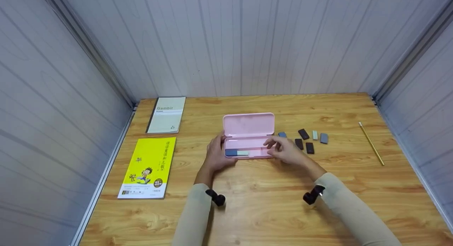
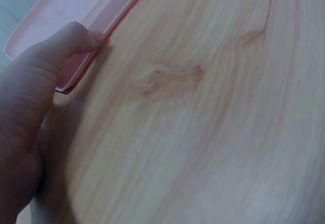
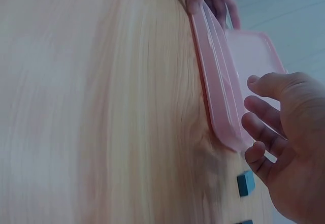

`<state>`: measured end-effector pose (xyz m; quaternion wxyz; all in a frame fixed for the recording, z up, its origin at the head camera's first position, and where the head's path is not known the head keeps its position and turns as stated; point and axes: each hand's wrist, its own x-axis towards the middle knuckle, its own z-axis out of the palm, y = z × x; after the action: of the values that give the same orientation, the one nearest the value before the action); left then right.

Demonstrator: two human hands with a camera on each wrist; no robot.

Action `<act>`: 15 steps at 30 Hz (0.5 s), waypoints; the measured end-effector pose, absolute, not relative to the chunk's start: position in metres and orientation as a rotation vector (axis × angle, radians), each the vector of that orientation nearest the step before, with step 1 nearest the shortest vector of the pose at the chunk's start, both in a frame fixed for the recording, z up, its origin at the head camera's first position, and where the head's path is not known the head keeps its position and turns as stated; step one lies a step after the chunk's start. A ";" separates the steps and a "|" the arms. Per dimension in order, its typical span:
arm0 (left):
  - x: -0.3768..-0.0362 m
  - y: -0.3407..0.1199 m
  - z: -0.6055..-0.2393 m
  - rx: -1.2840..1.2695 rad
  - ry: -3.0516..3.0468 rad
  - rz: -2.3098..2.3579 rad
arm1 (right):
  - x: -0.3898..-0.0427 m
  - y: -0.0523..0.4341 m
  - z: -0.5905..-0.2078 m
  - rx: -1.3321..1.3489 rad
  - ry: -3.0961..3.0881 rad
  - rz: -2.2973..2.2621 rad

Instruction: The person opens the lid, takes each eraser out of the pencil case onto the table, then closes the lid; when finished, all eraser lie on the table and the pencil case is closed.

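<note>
A pink pencil case (image 1: 248,125) lies with its lid raised on the wooden table. Inside its lower tray, at the left, sit a blue eraser (image 1: 231,153) and a pale green eraser (image 1: 242,153), end to end. My left hand (image 1: 216,154) grips the left end of the case, thumb along the near edge (image 2: 84,64). Over the right end of the tray hovers my right hand (image 1: 284,151), its fingers loosely bent and apart. Nothing shows between those fingers in the right wrist view, where the hand (image 3: 299,137) is beside the case (image 3: 216,82).
Right of the case lie several erasers: dark ones (image 1: 303,134), a pale green one (image 1: 315,135) and blue-grey ones (image 1: 324,138). Farther right is a gold pencil (image 1: 371,144). A yellow book (image 1: 152,161) and a grey notebook (image 1: 166,118) lie at left. Panel walls (image 1: 240,44) enclose the table.
</note>
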<state>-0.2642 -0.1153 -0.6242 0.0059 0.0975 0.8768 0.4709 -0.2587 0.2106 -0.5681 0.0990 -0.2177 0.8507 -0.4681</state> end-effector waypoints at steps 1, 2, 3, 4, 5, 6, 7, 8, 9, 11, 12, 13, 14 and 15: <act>-0.264 -0.115 -0.624 0.305 2.744 1.474 | -0.259 0.207 -0.568 -0.652 2.509 -1.386; -0.264 -0.115 -0.624 0.306 2.745 1.474 | -0.259 0.203 -0.567 -0.662 2.508 -1.384; -0.264 -0.116 -0.624 0.306 2.747 1.471 | -0.259 0.200 -0.567 -0.682 2.511 -1.380; -0.264 -0.116 -0.625 0.307 2.748 1.469 | -0.259 0.196 -0.567 -0.697 2.511 -1.381; -0.264 -0.115 -0.624 0.307 2.751 1.468 | -0.260 0.193 -0.566 -0.712 2.512 -1.380; -0.265 -0.115 -0.624 0.308 2.752 1.470 | -0.260 0.189 -0.566 -0.726 2.513 -1.377; -0.265 -0.115 -0.624 0.308 2.752 1.470 | -0.260 0.187 -0.566 -0.745 2.517 -1.368; -0.265 -0.115 -0.624 0.307 2.753 1.473 | -0.260 0.184 -0.566 -0.759 2.523 -1.356; -0.265 -0.115 -0.624 0.308 2.754 1.473 | -0.260 0.181 -0.566 -0.771 2.526 -1.345; -0.265 -0.115 -0.625 0.312 2.754 1.476 | -0.259 0.176 -0.567 -0.773 2.528 -1.326; -0.265 -0.115 -0.625 0.314 2.756 1.475 | -0.259 0.174 -0.567 -0.771 2.524 -1.318; -0.265 -0.115 -0.625 0.314 2.757 1.475 | -0.259 0.172 -0.567 -0.770 2.521 -1.314; -0.265 -0.115 -0.625 0.318 2.758 1.477 | -0.258 0.169 -0.567 -0.768 2.515 -1.314; -0.265 -0.115 -0.626 0.324 2.760 1.478 | -0.259 0.167 -0.568 -0.771 2.507 -1.320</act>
<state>-0.2652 -0.1155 -0.6256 -0.0032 0.1029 0.8768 0.4696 -0.2586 0.1667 -0.5681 0.1025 -0.2613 0.8493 -0.4471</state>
